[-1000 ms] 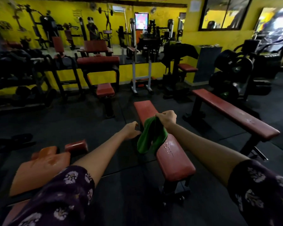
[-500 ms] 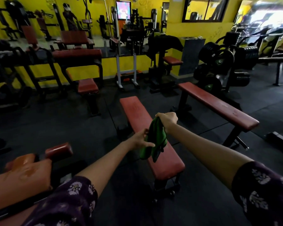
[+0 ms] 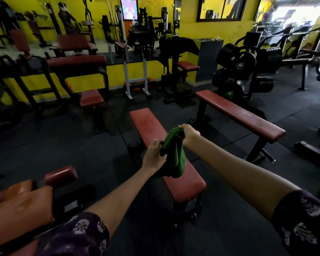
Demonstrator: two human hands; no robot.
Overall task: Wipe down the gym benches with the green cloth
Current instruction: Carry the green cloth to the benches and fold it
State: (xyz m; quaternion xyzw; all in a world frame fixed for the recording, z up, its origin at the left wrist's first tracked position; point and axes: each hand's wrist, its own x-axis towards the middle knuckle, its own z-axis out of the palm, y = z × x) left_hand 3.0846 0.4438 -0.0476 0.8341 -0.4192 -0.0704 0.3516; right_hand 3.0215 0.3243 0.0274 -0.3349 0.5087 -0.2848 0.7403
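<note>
Green cloth [image 3: 175, 156]: held in the air above the near half of the flat red bench [image 3: 166, 152], hanging in loose folds, not touching the pad; carried high, likely for refolding or regripping into a usable wiping face. Right hand [image 3: 189, 134]: clenched on the cloth's top edge, knuckles up, bearing the weight so the fabric drops straight. Left hand [image 3: 154, 157]: fingers curled into the cloth's side lower down, gripping a fold, apparently gathering or spreading it. Both arms extended forward, placing the cloth over the surface next in line for wiping. Flat red bench: runs away from the viewer at centre, pad bare, black frame below. Second flat bench [image 3: 242, 115]: to the right, angled, well apart from the hands, pad worn and speckled. Inclined orange-red pad [image 3: 20, 204]: lower left, near the left sleeve, glossy sheen on top, wetness uncertain. Weight plate rack [image 3: 236, 69]: behind the second bench. Judged stage: cloth being readied, wiping stroke on the centre bench not yet begun.
</note>
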